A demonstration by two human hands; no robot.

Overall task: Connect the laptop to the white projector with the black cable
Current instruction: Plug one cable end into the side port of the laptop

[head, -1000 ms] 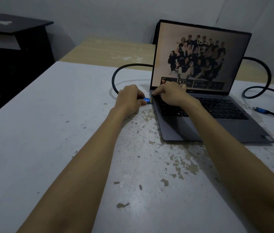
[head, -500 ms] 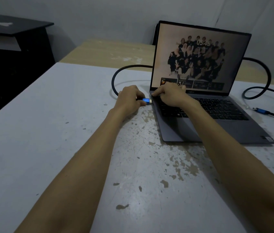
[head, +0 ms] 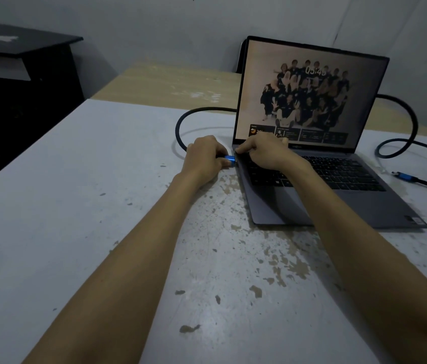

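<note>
Head view: left hand (head: 203, 158) pinches blue plug (head: 229, 161) against laptop's (head: 312, 179) side; right hand (head: 264, 153) curled, pressing its corner.

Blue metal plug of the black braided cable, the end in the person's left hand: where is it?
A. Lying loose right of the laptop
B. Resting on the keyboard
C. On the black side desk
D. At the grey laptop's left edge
D: the left hand holds the blue metal plug against the left edge of the grey laptop, which the right hand steadies.
</note>
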